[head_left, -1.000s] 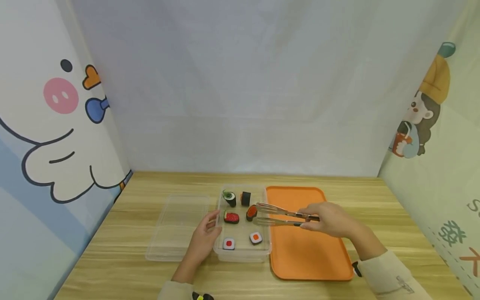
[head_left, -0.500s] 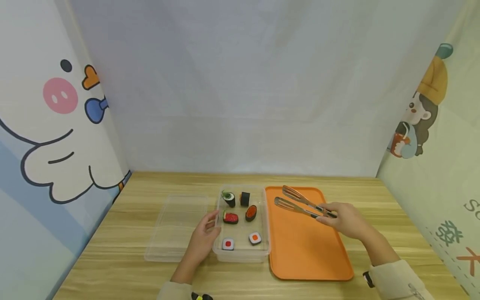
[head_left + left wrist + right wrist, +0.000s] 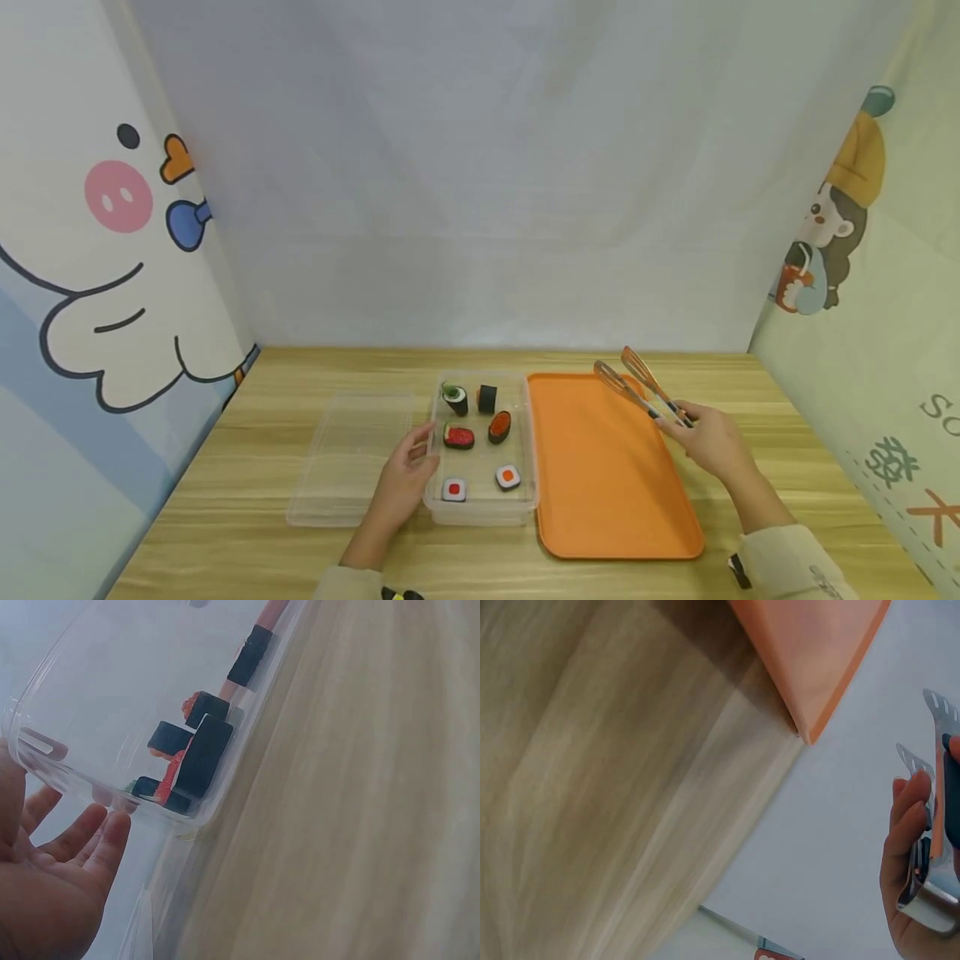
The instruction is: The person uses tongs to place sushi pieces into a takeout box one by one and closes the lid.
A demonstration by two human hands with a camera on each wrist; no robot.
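Note:
In the head view a clear plastic box (image 3: 480,505) holds several toy sushi pieces: a green-topped roll (image 3: 457,402), a black-wrapped piece (image 3: 487,399), a red-topped piece (image 3: 458,437), an orange-roe piece (image 3: 499,427) and two white rolls with coloured centres. My left hand (image 3: 405,477) touches the box's left side, its fingers extended along the wall in the left wrist view. My right hand (image 3: 714,440) grips metal tongs (image 3: 636,397) by their dark handles. Their tips stand apart over the far right corner of the orange tray (image 3: 615,500), with nothing between them.
A clear lid (image 3: 352,458) lies flat on the wooden table (image 3: 247,500), left of the box. The tray sits right against the box's right side. A pale curtain (image 3: 480,208) rises behind the table, with printed cartoon panels at both sides.
My right hand has drawn the tongs from over the box, rightward and back across the tray, leaving the orange-roe piece in the box. My left hand has stayed at the box's side.

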